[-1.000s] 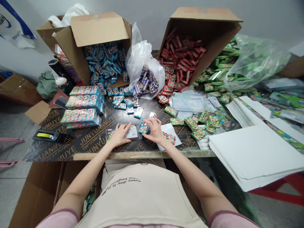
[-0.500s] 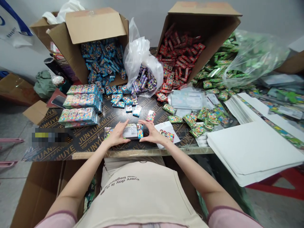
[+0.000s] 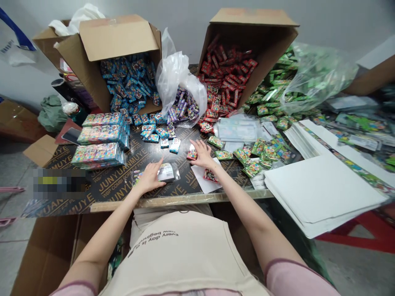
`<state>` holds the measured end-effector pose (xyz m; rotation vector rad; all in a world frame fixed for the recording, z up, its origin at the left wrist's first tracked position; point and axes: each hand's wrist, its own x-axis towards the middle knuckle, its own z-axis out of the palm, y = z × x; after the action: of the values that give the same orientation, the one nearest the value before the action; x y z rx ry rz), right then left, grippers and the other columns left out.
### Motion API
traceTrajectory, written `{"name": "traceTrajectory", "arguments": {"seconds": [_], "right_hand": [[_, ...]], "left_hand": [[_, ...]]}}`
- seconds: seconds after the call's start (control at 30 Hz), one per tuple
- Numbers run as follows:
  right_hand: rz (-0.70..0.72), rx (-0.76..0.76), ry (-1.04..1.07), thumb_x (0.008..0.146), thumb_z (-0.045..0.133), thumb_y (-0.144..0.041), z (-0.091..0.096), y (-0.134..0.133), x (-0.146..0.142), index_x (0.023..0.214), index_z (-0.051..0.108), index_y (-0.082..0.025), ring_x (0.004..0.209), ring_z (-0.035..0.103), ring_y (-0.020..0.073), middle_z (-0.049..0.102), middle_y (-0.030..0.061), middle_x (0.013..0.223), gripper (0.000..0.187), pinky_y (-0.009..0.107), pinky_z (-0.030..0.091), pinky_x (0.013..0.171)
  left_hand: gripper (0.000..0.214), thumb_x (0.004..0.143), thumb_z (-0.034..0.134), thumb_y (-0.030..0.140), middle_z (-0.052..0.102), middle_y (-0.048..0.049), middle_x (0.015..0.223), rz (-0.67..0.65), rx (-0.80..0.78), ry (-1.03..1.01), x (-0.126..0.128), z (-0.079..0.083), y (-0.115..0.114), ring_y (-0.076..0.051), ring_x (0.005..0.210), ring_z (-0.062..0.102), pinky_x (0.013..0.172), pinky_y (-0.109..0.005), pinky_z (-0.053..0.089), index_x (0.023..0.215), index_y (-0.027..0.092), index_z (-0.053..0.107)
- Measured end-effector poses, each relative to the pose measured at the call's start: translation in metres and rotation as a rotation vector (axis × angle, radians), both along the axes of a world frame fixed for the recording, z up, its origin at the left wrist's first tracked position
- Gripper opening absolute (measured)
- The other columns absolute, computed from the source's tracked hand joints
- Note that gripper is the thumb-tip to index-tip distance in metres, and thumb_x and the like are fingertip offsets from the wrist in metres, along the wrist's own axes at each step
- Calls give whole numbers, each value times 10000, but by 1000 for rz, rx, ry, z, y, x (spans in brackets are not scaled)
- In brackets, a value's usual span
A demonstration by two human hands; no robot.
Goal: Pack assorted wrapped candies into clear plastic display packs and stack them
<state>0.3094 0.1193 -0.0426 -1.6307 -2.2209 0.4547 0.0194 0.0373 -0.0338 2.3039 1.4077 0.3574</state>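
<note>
My left hand [image 3: 149, 177] grips a flat packet in a clear plastic bag [image 3: 166, 172], thumb along the near edge and fingers over the top. A white barcode label shows on the packet beside the fingers. My right hand [image 3: 203, 155] is over a small red printed box [image 3: 191, 154], its fingers spread and curved around the far side. Whether the fingertips press on it I cannot tell. Under my right wrist, a red packet [image 3: 211, 176] lies on a white sheet [image 3: 202, 181]. Two blue boxes [image 3: 175, 145] lie just beyond my hands.
Stacked wrapped packs [image 3: 97, 154] stand at left. Behind are cartons of blue boxes [image 3: 131, 78] and red boxes [image 3: 228, 74], with purple boxes [image 3: 182, 105] in a plastic bag between. Green packets [image 3: 253, 168] and white card sheets [image 3: 324, 189] lie right.
My right hand has left the packet's right end and moved up and right to the red box. The blue box at that end no longer shows. My left hand stays on the packet.
</note>
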Motion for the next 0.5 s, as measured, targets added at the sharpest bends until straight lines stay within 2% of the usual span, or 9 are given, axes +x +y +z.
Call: {"name": "traceTrajectory", "arguments": {"seconds": [0.07,0.13,0.27,0.4,0.5], "right_hand": [[43,-36,14,614,712,-316,1,5,3,1424,388,-192,1280,434,380,513,167,1383,881,559,224,1044],[130,20,109,635,691,-320,7,-2,-3,1423,379,-178,1201,512,337,548,148,1347,859,497,284,1031],[354,128,179,690,681,-335,23,-31,-23,1447,338,-191,1151,530,317,548,119,1355,844,424,370,951],[379,91,28,734,719,-415,24,-47,-31,1449,342,-188,1072,551,343,575,148,1323,840,448,375,889],[396,56,-31,727,744,-417,21,-54,-32,1445,346,-183,1075,542,359,576,164,1321,854,466,370,885]], "left_hand": [[971,669,754,364,524,-158,1303,17,-14,84,2,-1,-2,-336,1219,472,1076,-541,295,1481,175,259],[940,681,750,409,496,-160,1350,44,-8,123,6,1,-3,-336,1266,442,1113,-573,216,1470,193,286],[1059,641,782,454,399,-188,1446,18,48,135,16,8,-3,-353,1335,365,1134,-592,142,1494,182,217],[1092,622,787,329,538,-163,1277,2,-4,144,17,8,0,-345,1211,484,1102,-570,237,1509,176,168],[1133,624,764,279,564,-146,1233,7,-10,53,13,7,-1,-328,1156,520,1066,-526,319,1522,171,80]]}}
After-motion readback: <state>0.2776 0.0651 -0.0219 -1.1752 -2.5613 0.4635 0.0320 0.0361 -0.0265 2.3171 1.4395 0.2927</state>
